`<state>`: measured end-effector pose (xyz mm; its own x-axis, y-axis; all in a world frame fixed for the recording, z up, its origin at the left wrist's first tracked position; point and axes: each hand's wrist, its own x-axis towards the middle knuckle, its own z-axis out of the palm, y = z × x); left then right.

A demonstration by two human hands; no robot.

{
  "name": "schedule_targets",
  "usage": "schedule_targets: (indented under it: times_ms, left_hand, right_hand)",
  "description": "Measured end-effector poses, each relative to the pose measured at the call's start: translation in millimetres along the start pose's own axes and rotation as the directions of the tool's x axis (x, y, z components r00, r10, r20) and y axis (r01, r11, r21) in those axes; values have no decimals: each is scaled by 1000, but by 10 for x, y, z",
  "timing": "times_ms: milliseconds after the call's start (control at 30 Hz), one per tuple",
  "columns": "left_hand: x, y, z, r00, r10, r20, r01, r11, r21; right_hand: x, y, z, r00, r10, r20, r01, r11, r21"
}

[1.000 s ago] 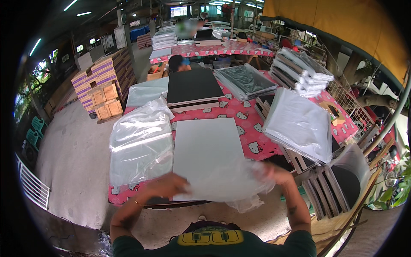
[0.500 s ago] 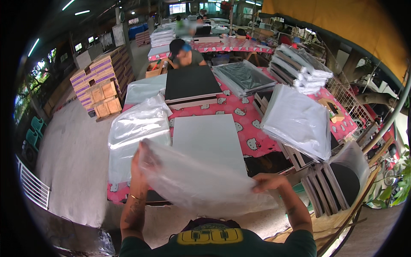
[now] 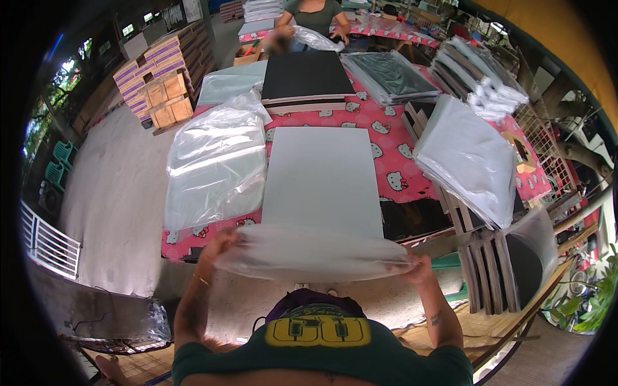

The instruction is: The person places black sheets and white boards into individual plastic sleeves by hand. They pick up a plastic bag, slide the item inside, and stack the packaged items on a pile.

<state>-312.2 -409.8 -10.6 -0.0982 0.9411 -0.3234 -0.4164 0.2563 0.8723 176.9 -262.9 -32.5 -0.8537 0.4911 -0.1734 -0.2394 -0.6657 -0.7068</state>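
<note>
Between my hands a clear plastic bag (image 3: 309, 260) is stretched sideways at the table's near edge. My left hand (image 3: 223, 244) is closed on its left end, and my right hand (image 3: 420, 267) grips the right end. Just beyond the bag, a white rectangular board (image 3: 320, 174) lies flat on the table. The bag's far edge overlaps the board's near end; whether the board is inside its mouth I cannot tell. To the left of the board rests a pile of clear plastic bags (image 3: 215, 164).
A pink patterned cloth (image 3: 393, 154) covers the table. Black boards (image 3: 306, 74) are stacked at the back, with bagged boards (image 3: 467, 157) at the right. More boards (image 3: 492, 270) stand upright beside the near right corner. Opposite, a co-worker (image 3: 312, 16) handles clear plastic. Cartons (image 3: 164, 71) stand at left.
The bag has gone from slanted to nearly level, stretched wider as my hands moved apart. My view has tilted downward. The co-worker opposite now appears upright with plastic in hand.
</note>
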Motion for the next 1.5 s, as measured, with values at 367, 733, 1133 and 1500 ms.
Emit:
schedule_targets:
  times_ms: [367, 733, 1133, 1500]
  left_hand:
    - [36, -1187, 396, 814, 393, -429, 220, 475, 852]
    - [-313, 282, 7, 873, 480, -91, -488, 866, -111]
    - [1556, 1330, 55, 868, 495, -43, -383, 610, -694]
    - [1688, 349, -170, 763, 626, -161, -623, 779, 73]
  right_hand:
    - [363, 1065, -324, 571, -678, -463, -257, 388, -885]
    - [-103, -608, 676, 806, -544, -234, 455, 822, -344]
    - [1742, -1549, 494, 711, -626, -322, 685, 719, 115]
    - [2151, -232, -349, 457, -704, -544, 488, 710, -508]
